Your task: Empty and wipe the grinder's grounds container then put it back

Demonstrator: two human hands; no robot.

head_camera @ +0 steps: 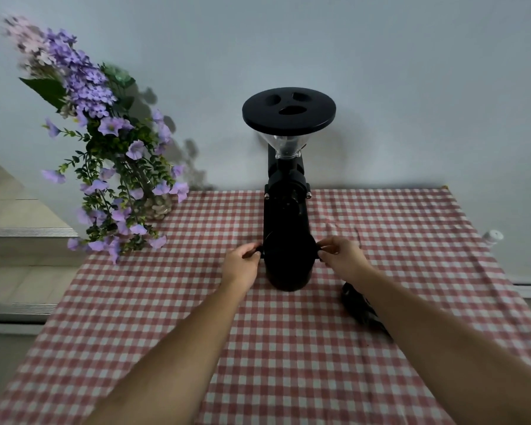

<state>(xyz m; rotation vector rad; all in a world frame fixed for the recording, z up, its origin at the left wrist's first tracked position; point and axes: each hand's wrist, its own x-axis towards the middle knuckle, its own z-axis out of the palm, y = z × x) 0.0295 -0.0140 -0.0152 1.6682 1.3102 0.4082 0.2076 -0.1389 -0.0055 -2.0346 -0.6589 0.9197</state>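
Far left, a glass vase of purple flowers (105,167) is standing at the corner of the checked tablecloth (288,363), its stems drooping toward the work area. A wide swing of the left elbow is the likeliest thing to be tipping it. The left hand (241,265) is reaching forward on a straight forearm, palm turned inward. Its fingers (250,251) are curling together and pinching the small black tab on the left flank of the grounds container (288,265). The container is sitting on the cloth at the foot of the black grinder (287,210), touching its body, below the clear hopper and its black lid (288,110). Whether it is fully seated cannot be told, dark against dark. Main risk, as a judgement: the grinder is looking tall and top-heavy, so a jerky or one-sided pull on the tabs is liable to be rocking or dragging the whole machine. A tilted container may then be spilling grounds onto the cloth. The right hand (341,256) is mirroring the left, fingers (330,250) bunched and pinching the opposite tab, wrist slightly raised. Under the right forearm a dark object (359,308), too blurred to name, is lying on the cloth, and the arm could be snagging it. Far right, a small white cap (493,236) is showing past the cloth's edge, well apart.
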